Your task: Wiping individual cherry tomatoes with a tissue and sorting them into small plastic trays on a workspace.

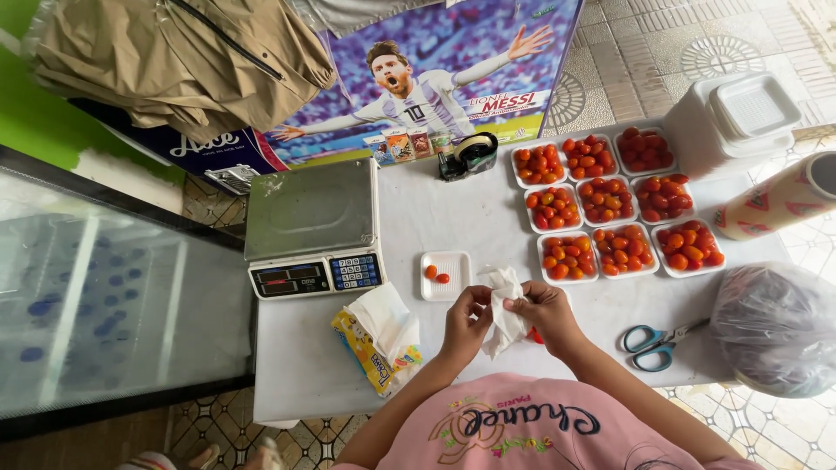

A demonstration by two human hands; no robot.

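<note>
Two hands meet on one crumpled white paper tissue (503,306) above the near edge of the white tabletop (453,218). The tissue lies between my hands: at 3 o'clock from my left hand (464,320) and at 9 o'clock from my right hand (544,312), touching both.

My left hand is curled partway, fingers pinching the tissue's left side. My right hand is clenched over the tissue's right side; a small red cherry tomato (535,336) shows just beneath it, and I cannot tell whether that hand grips it.

The tissue's long axis runs roughly 12 to 6 o'clock; its upper end points toward 12, its lower end hangs toward 6.

At 11 o'clock from the tissue sits a small white foam tray (446,276) with two cherry tomatoes. At 1 o'clock stand nine filled white trays of tomatoes (614,203) in a three-by-three block. A yellow tissue pack (376,339) lies at 9 o'clock, a grey digital scale (313,228) at 10 o'clock, and blue-handled scissors (657,341) at 3 o'clock.
</note>
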